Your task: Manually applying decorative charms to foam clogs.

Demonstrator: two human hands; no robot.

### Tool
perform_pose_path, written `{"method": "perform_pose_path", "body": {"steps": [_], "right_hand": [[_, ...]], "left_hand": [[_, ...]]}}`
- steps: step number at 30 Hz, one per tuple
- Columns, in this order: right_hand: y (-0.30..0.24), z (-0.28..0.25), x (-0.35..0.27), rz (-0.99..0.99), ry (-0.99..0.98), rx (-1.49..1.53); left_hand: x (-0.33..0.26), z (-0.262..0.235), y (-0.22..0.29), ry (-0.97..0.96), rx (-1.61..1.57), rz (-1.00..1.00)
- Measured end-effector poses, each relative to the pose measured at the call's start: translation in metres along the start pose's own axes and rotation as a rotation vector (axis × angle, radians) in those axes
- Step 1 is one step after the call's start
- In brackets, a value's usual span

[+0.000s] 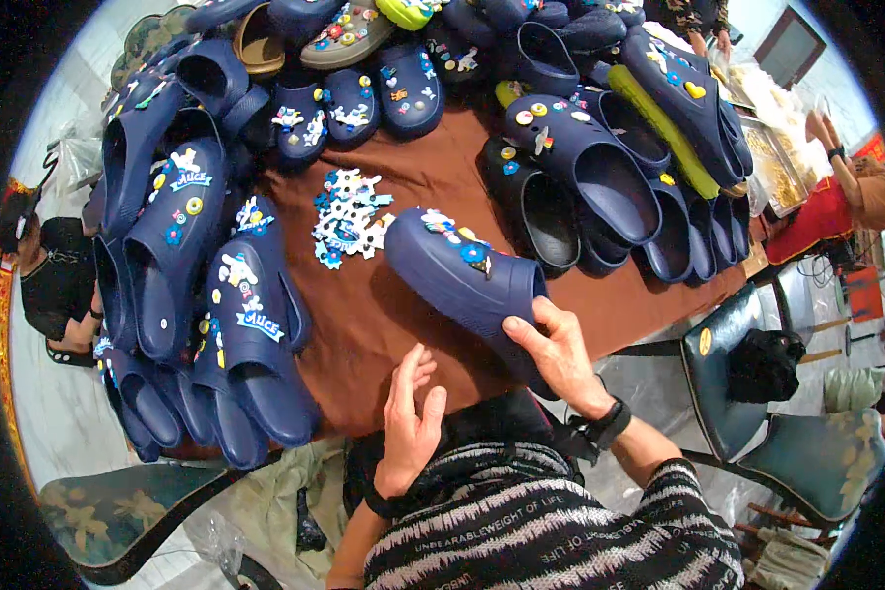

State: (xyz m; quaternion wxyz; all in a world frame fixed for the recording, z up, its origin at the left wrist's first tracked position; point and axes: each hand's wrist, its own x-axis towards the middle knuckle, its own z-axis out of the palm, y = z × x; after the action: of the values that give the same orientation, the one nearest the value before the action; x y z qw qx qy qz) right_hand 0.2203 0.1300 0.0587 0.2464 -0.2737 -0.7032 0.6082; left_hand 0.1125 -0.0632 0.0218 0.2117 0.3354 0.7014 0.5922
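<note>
A navy clog (467,280) with colourful charms along its top is held over the table in front of me. My right hand (556,354) grips it near the heel, with the thumb on its side. The clog's toe points away and to the left. To its left, near the table's front edge, my left hand (411,418) is empty, its fingers apart and not touching the clog. Beyond it lies a small pile of blue and white shoe charms (347,221) on the brown cloth (364,339).
Stacked navy clogs with charms (177,236) stand at the left. More clogs (580,167) are heaped at the right, others along the far side (411,93). Dark chairs (733,369) stand right and lower left (118,506). Other people (59,285) are at the sides.
</note>
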Motion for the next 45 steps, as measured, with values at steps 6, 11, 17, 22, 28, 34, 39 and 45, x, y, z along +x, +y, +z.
{"method": "perform_pose_path", "body": {"steps": [6,11,17,22,28,34,39,45], "right_hand": [[0.039,0.027,0.004,-0.013,-0.165,-0.305],[0.022,0.008,0.007,-0.072,-0.235,-0.375],[0.018,-0.018,0.013,-0.090,-0.165,-0.503],[0.022,-0.019,0.018,-0.150,-0.051,-0.475],[0.015,0.000,0.026,-0.182,-0.086,-0.293],[0.012,0.025,0.036,-0.037,-0.328,-0.134],[0.017,0.062,0.088,-0.243,-0.236,-0.342],[0.031,0.100,0.121,-0.530,-0.202,-0.778]], "left_hand": [[0.003,0.021,-0.018,-0.112,-0.015,-0.094],[0.013,0.028,-0.017,-0.129,-0.007,-0.168],[0.038,0.040,-0.003,-0.209,0.048,-0.266],[0.044,0.054,-0.009,-0.113,0.180,-0.235],[0.039,0.028,-0.014,0.031,0.462,-0.048],[0.011,-0.026,-0.003,0.073,0.631,-0.126],[-0.005,-0.038,-0.006,0.068,0.674,-0.229],[0.020,-0.028,-0.029,0.191,0.481,-0.053]]}}
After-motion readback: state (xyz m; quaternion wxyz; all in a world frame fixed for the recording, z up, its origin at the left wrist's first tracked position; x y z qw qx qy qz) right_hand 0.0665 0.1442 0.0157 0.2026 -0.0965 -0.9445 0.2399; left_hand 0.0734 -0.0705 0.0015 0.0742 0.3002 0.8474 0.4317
